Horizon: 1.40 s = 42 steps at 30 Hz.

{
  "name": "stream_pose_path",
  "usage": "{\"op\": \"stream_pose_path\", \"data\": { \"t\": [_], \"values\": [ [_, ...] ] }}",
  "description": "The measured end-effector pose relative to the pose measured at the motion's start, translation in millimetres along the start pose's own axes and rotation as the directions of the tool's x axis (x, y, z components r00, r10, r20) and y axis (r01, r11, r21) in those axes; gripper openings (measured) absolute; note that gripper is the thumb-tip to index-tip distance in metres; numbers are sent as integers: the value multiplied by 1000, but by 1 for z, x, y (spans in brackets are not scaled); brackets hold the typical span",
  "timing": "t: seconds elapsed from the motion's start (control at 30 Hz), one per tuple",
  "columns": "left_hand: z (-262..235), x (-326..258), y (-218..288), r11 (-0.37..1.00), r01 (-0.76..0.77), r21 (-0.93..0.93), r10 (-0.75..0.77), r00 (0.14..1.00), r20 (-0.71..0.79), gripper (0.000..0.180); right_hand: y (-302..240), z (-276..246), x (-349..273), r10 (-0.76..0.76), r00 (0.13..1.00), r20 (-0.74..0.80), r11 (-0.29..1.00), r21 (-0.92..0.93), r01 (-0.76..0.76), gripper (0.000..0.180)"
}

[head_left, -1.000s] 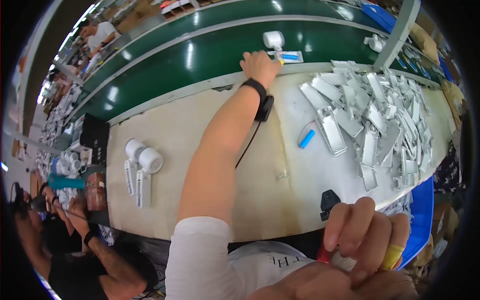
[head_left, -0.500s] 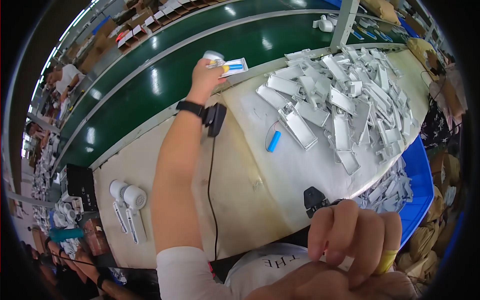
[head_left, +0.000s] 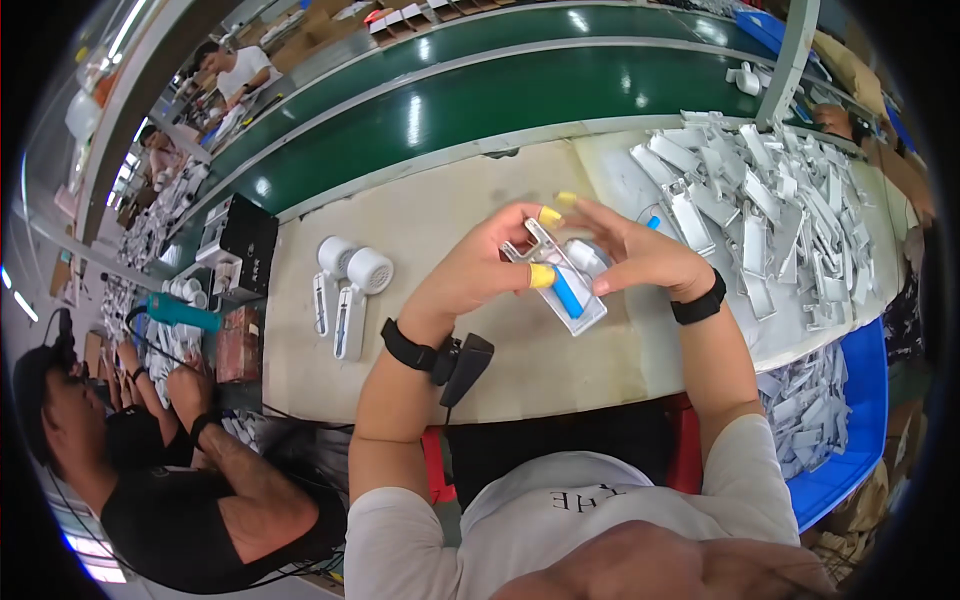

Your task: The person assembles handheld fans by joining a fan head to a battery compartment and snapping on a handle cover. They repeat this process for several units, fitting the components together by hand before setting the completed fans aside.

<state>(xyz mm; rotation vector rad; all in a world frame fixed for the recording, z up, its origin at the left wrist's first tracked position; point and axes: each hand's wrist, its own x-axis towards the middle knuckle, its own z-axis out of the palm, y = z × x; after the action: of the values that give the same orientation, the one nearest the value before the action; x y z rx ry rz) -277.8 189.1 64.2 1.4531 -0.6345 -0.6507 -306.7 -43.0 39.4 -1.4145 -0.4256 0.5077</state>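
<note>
Left hand (head_left: 478, 275) and right hand (head_left: 640, 258) pinching clear tray (head_left: 560, 290) between fingertips, above beige table (head_left: 420, 215). Blue piece (head_left: 567, 295) sitting loose under left fingers; tilting tray risking slide-out.

Left hand (head_left: 478, 275) and right hand (head_left: 632, 255) gripping white tray (head_left: 562, 290), pile of trays (head_left: 770, 200) beside

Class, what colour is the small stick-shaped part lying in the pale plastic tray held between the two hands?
Blue: the small stick-shaped part in the pale plastic tray shows best in the head view.
</note>
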Motion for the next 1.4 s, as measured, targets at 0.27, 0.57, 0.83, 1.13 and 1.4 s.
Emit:
{"op": "stream_pose_path", "data": {
  "t": [0.27, 0.57, 0.83, 1.13, 1.4],
  "values": [
    [-7, -19, -42, 794, -176, -582, 76, 978, -192, 33, 8, 33, 4, 75, 997, 3, 984, -164, -74, 100],
    [4, -18, -49, 900, -75, -430, -66, 950, -305, 29, 11, 34, 5, 77, 959, -274, 965, -223, -142, 94],
    [8, -20, -47, 630, -191, -752, -76, 949, -305, 25, 30, 60, 13, -502, 815, -291, 593, -801, 79, 93],
    [14, -25, -35, 973, -3, -230, -73, 943, -325, 21, 18, 25, 7, -774, 631, 58, 106, -970, 219, 61],
    [22, -26, -45, 999, -25, 33, 37, 904, -426, 17, 20, 25, 9, -771, 626, 111, 3, -984, 179, 60]
  ]
}}
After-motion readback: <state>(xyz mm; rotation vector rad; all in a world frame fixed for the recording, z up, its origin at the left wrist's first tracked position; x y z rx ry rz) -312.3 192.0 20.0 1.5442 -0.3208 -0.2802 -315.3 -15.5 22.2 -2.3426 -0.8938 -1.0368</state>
